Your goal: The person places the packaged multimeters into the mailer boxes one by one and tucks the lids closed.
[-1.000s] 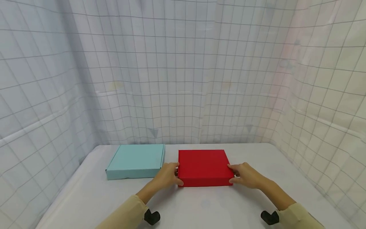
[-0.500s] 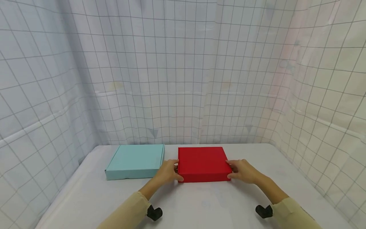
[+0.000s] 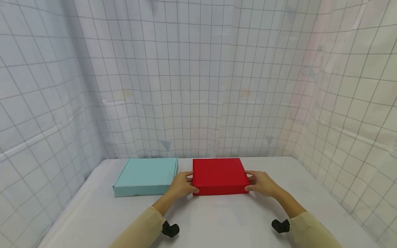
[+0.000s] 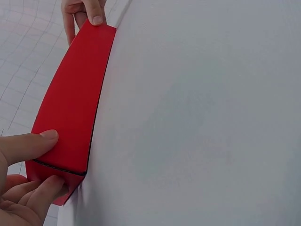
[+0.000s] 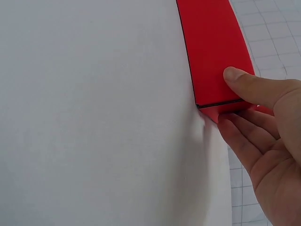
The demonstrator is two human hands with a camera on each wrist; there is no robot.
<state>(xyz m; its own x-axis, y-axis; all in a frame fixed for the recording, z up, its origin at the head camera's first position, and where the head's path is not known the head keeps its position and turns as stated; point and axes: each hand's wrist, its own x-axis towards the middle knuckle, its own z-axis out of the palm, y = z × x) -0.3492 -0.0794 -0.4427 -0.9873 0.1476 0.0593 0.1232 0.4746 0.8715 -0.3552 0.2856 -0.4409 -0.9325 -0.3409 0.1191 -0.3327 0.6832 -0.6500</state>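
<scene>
A flat red cardboard box [image 3: 219, 174] with its lid closed lies on the white table, held between both hands. My left hand [image 3: 180, 185] grips its left near corner; in the left wrist view the thumb presses the front face and the fingers [image 4: 44, 195] bend against the side. At the opposite end my right hand [image 3: 263, 184] grips the right near corner, thumb [image 5: 240, 82] on the front face and fingers along the side. A light blue box [image 3: 147, 175], also closed, lies just left of the red one, close beside my left hand.
A white cloth covers the table [image 3: 223, 224]. White curtains [image 3: 201, 86] with a grid pattern surround it at the back and both sides. Black wrist devices [image 3: 170, 229] sit below both cuffs.
The red box has moved away from me and slightly left, with both hands keeping hold of it. The light blue box has stayed in place on the table.
</scene>
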